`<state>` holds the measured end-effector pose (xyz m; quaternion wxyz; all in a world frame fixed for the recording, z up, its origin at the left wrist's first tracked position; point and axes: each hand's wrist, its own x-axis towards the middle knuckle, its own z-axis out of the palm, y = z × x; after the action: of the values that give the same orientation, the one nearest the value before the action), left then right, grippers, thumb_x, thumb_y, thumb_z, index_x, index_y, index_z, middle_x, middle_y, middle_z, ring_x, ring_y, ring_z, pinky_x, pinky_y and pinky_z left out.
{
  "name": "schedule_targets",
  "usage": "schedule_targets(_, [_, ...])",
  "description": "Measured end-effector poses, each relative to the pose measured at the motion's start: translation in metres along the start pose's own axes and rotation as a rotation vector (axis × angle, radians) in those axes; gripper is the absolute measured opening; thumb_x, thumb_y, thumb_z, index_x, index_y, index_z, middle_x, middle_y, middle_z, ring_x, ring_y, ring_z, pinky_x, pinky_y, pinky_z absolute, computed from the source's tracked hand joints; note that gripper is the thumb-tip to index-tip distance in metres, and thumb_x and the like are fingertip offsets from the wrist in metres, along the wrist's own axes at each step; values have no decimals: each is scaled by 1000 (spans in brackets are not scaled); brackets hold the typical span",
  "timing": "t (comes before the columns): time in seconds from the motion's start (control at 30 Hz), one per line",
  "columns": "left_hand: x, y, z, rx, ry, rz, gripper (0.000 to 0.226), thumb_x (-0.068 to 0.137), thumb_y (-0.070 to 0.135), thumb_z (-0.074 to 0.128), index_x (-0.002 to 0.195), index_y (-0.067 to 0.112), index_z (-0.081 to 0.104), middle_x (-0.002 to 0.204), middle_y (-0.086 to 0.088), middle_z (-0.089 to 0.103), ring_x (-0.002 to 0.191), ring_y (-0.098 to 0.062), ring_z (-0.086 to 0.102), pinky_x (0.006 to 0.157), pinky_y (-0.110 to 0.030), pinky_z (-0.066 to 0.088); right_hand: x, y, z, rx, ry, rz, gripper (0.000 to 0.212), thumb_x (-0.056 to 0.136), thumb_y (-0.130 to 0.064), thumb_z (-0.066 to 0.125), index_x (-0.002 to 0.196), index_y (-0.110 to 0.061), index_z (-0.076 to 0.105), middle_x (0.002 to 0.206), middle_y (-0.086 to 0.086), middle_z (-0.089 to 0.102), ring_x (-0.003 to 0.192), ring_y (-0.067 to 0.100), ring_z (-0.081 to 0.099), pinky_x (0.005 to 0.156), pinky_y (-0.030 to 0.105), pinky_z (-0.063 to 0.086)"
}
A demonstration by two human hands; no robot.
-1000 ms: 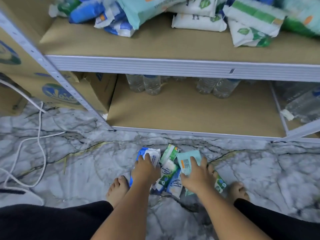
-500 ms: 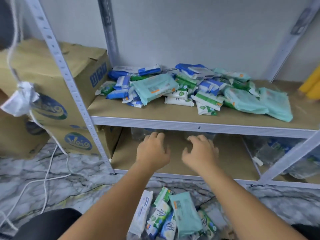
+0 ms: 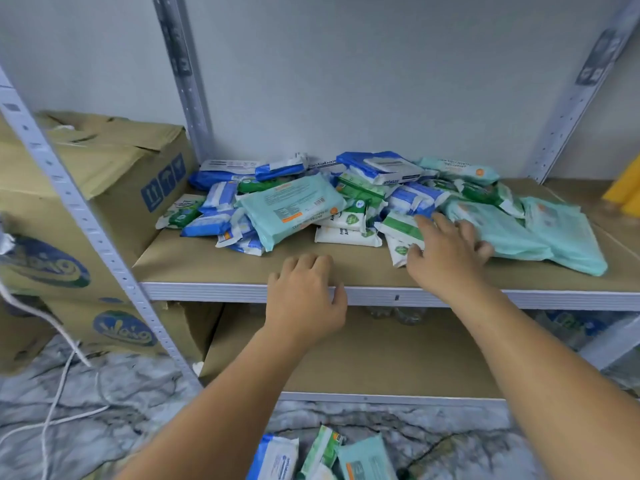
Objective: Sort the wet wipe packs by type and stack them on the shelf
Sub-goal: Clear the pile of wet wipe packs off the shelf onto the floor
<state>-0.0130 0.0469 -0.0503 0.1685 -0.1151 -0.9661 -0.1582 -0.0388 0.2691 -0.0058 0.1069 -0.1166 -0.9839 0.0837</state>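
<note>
I am looking down at the middle shelf point(image 3: 207, 293), where the wet wipe packs point(image 3: 349, 202) are lying in one mixed, unsorted heap towards the back and right of the board. My left hand point(image 3: 304, 296) is hovering at the shelf's front edge with its fingers point(image 3: 308, 263) loosely curled and gripping nothing. My right hand point(image 3: 446, 258) is lying on the heap with fingers spread and straight, touching a green-and-white pack point(image 3: 398, 225) and the edge of a pale teal pack point(image 3: 512, 233); it is pinching nothing.

A large teal pack point(image 3: 294, 206) is lying label-side up at the front of the heap, carrying an orange tab, a barcode and upside-down print that seems to begin "ANTIBA"; the rest is too fine for me to read. Behind it, blue-and-white packs point(image 3: 381, 166) are showing the word "antabax" twice. The small green-and-white packs are bearing a leaf badge, but I cannot read their lettering.

More packs point(image 3: 322, 455) are lying on the marble floor point(image 3: 138, 393) below my arms: one blue-and-white, one green, one teal.

Left of the shelf post, a cardboard box point(image 3: 104, 174) is showing blue handling symbols and a blue oval logo point(image 3: 45, 265) whose script I cannot make out. A white cable point(image 3: 52, 414) is trailing over the floor. Blurred bottles point(image 3: 394, 313) are standing on the lower shelf.
</note>
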Motion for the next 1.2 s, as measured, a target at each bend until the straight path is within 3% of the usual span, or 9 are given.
schedule_targets(0.07, [10,10,7,22,27,10,43,86,46,49,119,21,60,116,2,64,107,-25,55,85,-40,44,14,11,3,-48,-46,10,58,100,-43,36,155,-34,22,159,-6,31,139,28,21,97,48,23])
schedule_targets(0.13, [18,20,12,-2,43,25,45,86,45,49,121,20,60,119,1,64,110,-25,56,87,-41,43,19,20,5,-76,-37,9,54,101,-47,35,152,-30,31,151,-5,40,129,27,26,87,45,22])
schedule_targets(0.27, [40,28,22,-33,15,37,56,89,44,51,139,19,48,143,-2,51,135,-25,43,104,-45,38,18,26,1,-70,-46,29,44,94,-57,43,124,-30,59,125,-4,51,117,26,27,82,43,23])
schedule_targets(0.4, [57,25,32,16,-52,-66,65,90,48,44,144,12,39,149,-8,44,142,-28,35,113,-49,33,9,27,-3,27,14,45,31,83,-57,54,90,-27,59,87,-10,54,99,18,21,76,43,24])
schedule_targets(0.47, [59,23,36,24,-88,-102,68,92,50,40,148,11,33,151,-9,40,141,-29,35,112,-50,32,7,24,-4,52,63,50,29,81,-55,56,85,-26,57,78,-11,53,96,18,21,74,42,23])
schedule_targets(0.63, [63,21,32,114,-69,-80,62,98,54,34,145,15,41,143,-9,40,124,-32,40,102,-46,35,3,9,-2,116,130,54,33,79,-58,53,89,-26,56,81,-11,54,103,22,32,76,43,25])
schedule_targets(0.83, [62,20,24,16,13,-29,47,91,51,59,115,12,55,123,-11,54,112,-33,50,91,-44,44,-1,2,2,44,29,119,44,76,-63,49,85,-21,56,95,-4,52,110,27,40,81,46,28])
schedule_targets(1.07, [65,24,14,-66,-136,-214,67,78,59,70,118,8,58,124,-11,53,118,-32,51,101,-41,44,-4,6,3,57,72,106,44,78,-64,57,86,-20,57,95,-3,52,105,28,48,88,47,35])
schedule_targets(1.2, [60,27,2,-134,-230,-244,54,64,63,63,89,15,67,94,-2,65,93,-23,62,76,-34,53,-16,11,-2,71,111,69,43,78,-63,58,82,-20,58,93,-2,54,99,28,53,89,46,40])
